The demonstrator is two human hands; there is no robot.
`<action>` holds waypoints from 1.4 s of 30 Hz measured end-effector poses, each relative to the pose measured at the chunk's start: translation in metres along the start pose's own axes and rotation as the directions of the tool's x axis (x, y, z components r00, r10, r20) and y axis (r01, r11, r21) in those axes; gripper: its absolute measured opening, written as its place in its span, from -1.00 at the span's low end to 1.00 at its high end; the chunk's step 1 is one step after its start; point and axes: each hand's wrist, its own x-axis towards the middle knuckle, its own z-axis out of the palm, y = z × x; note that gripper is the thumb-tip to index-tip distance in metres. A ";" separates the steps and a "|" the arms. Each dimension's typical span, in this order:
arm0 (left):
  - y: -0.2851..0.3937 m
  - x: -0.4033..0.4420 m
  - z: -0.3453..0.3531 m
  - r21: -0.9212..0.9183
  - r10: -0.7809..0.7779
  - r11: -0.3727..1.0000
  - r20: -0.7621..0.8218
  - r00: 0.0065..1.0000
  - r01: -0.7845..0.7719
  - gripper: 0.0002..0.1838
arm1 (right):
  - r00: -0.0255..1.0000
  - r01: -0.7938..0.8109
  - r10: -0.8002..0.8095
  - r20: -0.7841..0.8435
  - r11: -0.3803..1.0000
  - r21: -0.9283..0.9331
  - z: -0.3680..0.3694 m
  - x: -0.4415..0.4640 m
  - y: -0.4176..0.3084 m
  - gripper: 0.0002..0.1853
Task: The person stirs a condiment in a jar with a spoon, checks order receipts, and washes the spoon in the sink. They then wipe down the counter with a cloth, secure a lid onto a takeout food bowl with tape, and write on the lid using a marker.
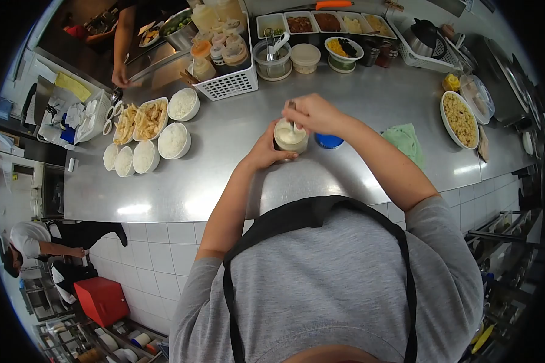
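Observation:
A clear jar (292,147) with a pale creamy filling stands on the steel counter in front of me. My left hand (266,150) is wrapped round its left side, thumb across the front. Over the jar's mouth, my right hand (313,115) is closed round the handle of a metal spoon (292,109), whose lower end dips into the cream and is hidden there. A blue lid (329,141) lies on the counter just right of the jar, partly under my right forearm.
Several bowls of rice (174,140) and trays of fried food (150,119) stand at left. A white basket of bottles (229,85) and ingredient tubs (306,55) line the back. A green cloth (404,144) and an oval dish (459,120) lie right. A co-worker's hand (120,75) shows at upper left.

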 end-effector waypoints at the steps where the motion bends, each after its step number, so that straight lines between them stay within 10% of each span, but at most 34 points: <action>1: 0.000 0.000 0.000 -0.001 -0.001 1.000 -0.001 1.000 0.001 -0.01 | 0.993 -0.115 0.119 -0.021 0.981 0.154 -0.002 0.000 -0.003 -0.73; 4: 0.000 0.001 -0.001 -0.104 0.035 0.994 0.026 0.999 -0.032 -0.02 | 0.941 0.148 -0.207 -0.269 0.963 -0.226 -0.003 0.004 0.013 -0.73; 11: 0.001 -0.003 0.001 -0.075 0.001 0.997 -0.001 1.000 -0.001 0.00 | 0.941 0.035 0.011 -0.339 0.991 0.130 0.004 -0.006 0.000 -0.69; 17: -0.013 0.000 0.003 -0.049 0.089 0.995 -0.041 0.995 -0.091 0.02 | 0.844 0.342 -0.429 -0.321 0.893 -0.294 0.028 0.000 0.035 -0.72; 19: -0.015 0.000 0.002 -0.045 0.076 0.996 -0.049 0.996 -0.078 0.04 | 0.930 -0.066 0.157 -0.331 0.961 0.269 0.011 -0.010 -0.001 -0.72; 23: -0.012 -0.001 0.005 0.001 0.056 0.998 -0.080 0.995 -0.056 0.04 | 0.939 -0.058 0.034 -0.342 0.996 -0.062 0.015 -0.006 0.023 -0.71; 38: -0.020 -0.001 0.026 0.236 0.217 0.963 -0.380 0.899 -0.132 0.00 | 0.939 -0.170 0.213 -0.269 0.970 0.175 0.013 -0.014 -0.005 -0.71; 42: -0.019 -0.001 0.028 0.312 0.224 0.945 -0.411 0.884 -0.095 0.01 | 0.919 0.047 -0.075 -0.386 0.995 -0.084 0.030 -0.012 0.018 -0.72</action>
